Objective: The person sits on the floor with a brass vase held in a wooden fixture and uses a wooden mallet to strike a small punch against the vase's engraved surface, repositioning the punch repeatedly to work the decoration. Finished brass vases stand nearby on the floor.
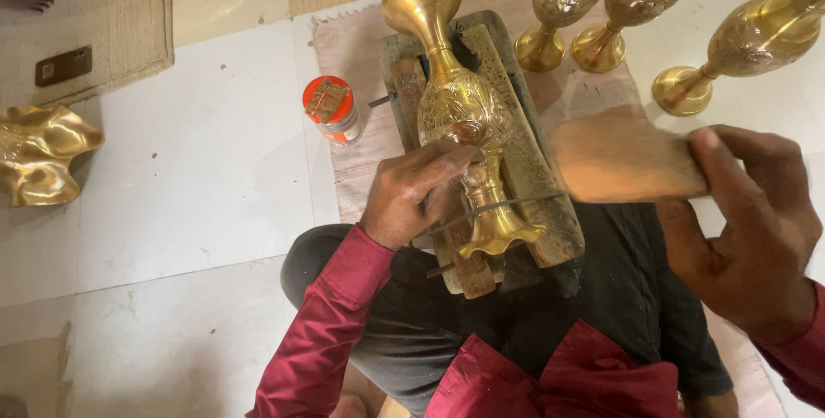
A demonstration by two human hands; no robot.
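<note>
A brass vase (454,100) lies on its side on a wooden block (516,160) in front of me, its flared mouth pointing away. My left hand (417,195) rests on the vase's stem and pinches a thin metal tool (490,208) against it. Off to the right, my right hand (748,229) is raised and grips a wooden mallet (623,160), blurred by motion, just right of the vase.
Three more brass vases (563,6) (632,1) (748,44) lie on the pink cloth (361,152) at the back right. A small orange-lidded jar (331,109) stands left of the block. A wavy brass dish (39,156) and a dark flat object (63,66) lie at the far left.
</note>
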